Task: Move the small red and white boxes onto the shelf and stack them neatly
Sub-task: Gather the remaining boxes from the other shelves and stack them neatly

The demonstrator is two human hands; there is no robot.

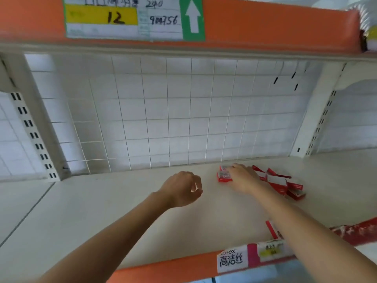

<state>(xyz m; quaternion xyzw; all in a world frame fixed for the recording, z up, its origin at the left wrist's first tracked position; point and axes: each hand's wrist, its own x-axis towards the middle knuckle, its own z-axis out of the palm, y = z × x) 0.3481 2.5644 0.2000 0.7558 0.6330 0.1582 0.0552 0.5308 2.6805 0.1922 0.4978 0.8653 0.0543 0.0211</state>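
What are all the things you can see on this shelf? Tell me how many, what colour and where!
boxes: two stacked, red and white, back of the shelf, under the right hand's fingers
loose boxes: several, exact count unclear, red and white, jumbled right of the stack
box at the front: one, red, partly behind the right arm
shelf: one, cream, orange front edge
wire grid: one, white, behind the shelf
label: one, white and yellow, upper rail
left hand: loosely curled, holds nothing
right hand: rests on the stack
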